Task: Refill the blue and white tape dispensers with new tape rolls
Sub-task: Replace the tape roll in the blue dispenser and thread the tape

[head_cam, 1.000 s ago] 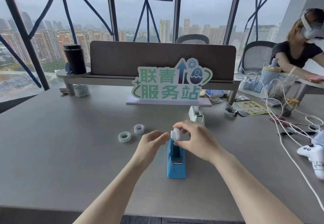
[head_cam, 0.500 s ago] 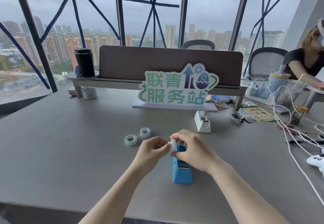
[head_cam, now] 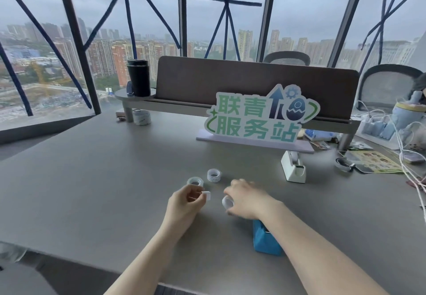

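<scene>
The blue tape dispenser (head_cam: 265, 240) stands on the grey table (head_cam: 92, 179), partly hidden under my right forearm. My left hand (head_cam: 184, 202) pinches a small white spool core (head_cam: 207, 195). To its right, my right hand (head_cam: 246, 200), blurred, holds a whitish empty tape ring (head_cam: 227, 202) above the table. A clear tape roll (head_cam: 195, 181) and a short stack of tape rolls (head_cam: 214, 175) lie just beyond my hands. The white tape dispenser (head_cam: 294, 166) stands farther back on the right.
A green-lettered sign (head_cam: 260, 116) stands before a brown divider on a low shelf (head_cam: 184, 106), which carries a black tumbler (head_cam: 139, 76). Another tape roll (head_cam: 141, 116) sits under the shelf. Leaflets, white cables (head_cam: 408, 156) and chargers crowd the right side, where another person sits.
My hands have pulled apart above the blue dispenser: the left keeps the white core, the right has drawn the ring off it. The view shifted, so the dispenser sits lower right.
</scene>
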`<state>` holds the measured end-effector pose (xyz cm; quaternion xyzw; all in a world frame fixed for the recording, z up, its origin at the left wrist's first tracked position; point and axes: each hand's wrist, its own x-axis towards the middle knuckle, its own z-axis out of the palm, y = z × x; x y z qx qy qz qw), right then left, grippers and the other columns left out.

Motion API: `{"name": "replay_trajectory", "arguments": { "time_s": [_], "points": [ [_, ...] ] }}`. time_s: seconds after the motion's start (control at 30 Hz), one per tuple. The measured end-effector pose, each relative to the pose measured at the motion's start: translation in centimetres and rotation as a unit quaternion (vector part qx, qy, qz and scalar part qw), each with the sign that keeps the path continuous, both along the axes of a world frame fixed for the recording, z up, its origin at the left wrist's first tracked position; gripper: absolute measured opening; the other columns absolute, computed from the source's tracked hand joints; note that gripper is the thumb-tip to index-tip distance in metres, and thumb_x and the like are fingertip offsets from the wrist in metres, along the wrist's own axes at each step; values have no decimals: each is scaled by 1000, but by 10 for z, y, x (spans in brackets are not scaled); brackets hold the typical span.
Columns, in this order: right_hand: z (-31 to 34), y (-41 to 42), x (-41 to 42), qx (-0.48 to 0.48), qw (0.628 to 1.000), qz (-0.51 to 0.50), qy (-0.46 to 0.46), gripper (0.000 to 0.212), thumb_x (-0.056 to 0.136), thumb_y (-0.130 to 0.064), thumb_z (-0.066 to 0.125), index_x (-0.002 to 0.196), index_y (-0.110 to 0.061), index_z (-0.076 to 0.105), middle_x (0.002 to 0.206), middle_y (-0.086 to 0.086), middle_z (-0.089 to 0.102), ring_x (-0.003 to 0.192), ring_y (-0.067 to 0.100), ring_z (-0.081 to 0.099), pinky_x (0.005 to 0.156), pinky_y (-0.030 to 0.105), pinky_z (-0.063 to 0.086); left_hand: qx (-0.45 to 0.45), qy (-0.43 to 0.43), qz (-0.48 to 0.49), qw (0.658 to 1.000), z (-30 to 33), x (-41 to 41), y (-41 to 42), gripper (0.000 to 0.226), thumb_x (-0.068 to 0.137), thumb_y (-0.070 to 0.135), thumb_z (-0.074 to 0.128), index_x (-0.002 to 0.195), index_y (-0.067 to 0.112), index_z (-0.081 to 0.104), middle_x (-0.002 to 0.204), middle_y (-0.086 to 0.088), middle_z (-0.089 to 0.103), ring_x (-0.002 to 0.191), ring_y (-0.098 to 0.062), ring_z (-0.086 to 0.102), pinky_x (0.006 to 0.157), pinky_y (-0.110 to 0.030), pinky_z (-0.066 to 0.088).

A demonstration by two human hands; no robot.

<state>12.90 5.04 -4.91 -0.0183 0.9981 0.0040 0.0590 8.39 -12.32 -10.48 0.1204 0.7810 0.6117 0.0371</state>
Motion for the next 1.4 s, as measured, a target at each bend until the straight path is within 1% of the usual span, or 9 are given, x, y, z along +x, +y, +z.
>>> {"name": "replay_trajectory", "arguments": {
  "time_s": [0.27, 0.4, 0.53, 0.67, 0.83, 0.97, 1.2, 1.3, 1.4],
  "points": [
    [-11, 7, -20, -95, 995, -32, -28, 53, 77, -51, 63, 123, -26, 55, 119, 0, 58, 110, 25, 55, 92, 39, 47, 13, 24, 19, 999, 3, -8, 6, 10, 75, 32, 69, 81, 24, 68, 55, 12, 59, 52, -4, 51, 61, -24, 44],
    [0, 21, -43, -110, 989, -69, 73, 36, 85, -42, 56, 118, -27, 58, 115, -2, 62, 105, 24, 59, 82, 34, 47, 12, 34, 31, 999, 2, -12, 9, 5, 77, 25, 69, 80, 22, 66, 60, 10, 59, 53, -4, 51, 57, -17, 43],
    [1, 18, -74, -88, 994, -34, 55, 52, 88, -34, 55, 138, -26, 44, 140, 0, 48, 129, 25, 42, 97, 41, 42, 8, 37, 31, 999, -2, -12, 9, 6, 77, 20, 68, 82, 21, 65, 64, 9, 60, 55, -2, 51, 56, -10, 41],
    [-7, 9, -100, -73, 997, -10, 10, 62, 88, -36, 53, 145, -25, 34, 149, 2, 40, 135, 28, 33, 104, 42, 38, 0, 30, 16, 999, -2, -13, 7, 6, 78, 21, 65, 83, 25, 65, 68, 12, 60, 59, -2, 53, 59, -9, 41],
    [-17, 5, -114, -44, 999, 2, -10, 45, 85, -31, 55, 129, -22, 53, 130, 8, 54, 126, 30, 40, 96, 39, 41, -8, 25, 20, 999, -4, -16, 7, 10, 78, 23, 65, 88, 26, 66, 69, 12, 62, 61, -1, 55, 61, -9, 42],
    [-12, 10, -104, -104, 994, -9, 13, 45, 84, -31, 59, 128, -22, 56, 129, 5, 56, 125, 26, 42, 98, 39, 42, -2, 15, 27, 1000, -3, -16, 7, 13, 76, 21, 67, 87, 27, 68, 69, 11, 65, 62, 1, 59, 61, -11, 44],
    [12, 40, -16, -420, 894, -59, 142, 44, 76, -25, 78, 118, -26, 66, 106, -9, 70, 94, 9, 63, 89, 28, 50, 79, -9, -20, 997, 13, -4, 21, 15, 77, 16, 71, 83, 30, 72, 79, 4, 72, 67, -11, 63, 70, -37, 54],
    [11, 53, 20, -485, 855, -67, 174, 40, 76, -26, 80, 114, -27, 68, 100, -7, 72, 93, 8, 65, 89, 28, 52, 94, 6, -56, 994, 29, 9, 39, 18, 79, 11, 71, 88, 26, 73, 84, -7, 74, 69, -14, 65, 73, -40, 56],
    [11, 61, 47, -507, 837, -73, 192, 37, 76, -28, 80, 111, -28, 69, 98, -5, 72, 93, 9, 65, 90, 32, 53, 110, 24, -90, 990, 43, 25, 56, 19, 79, 8, 72, 86, 25, 72, 79, -10, 72, 65, -15, 63, 64, -34, 54]
  ]
}}
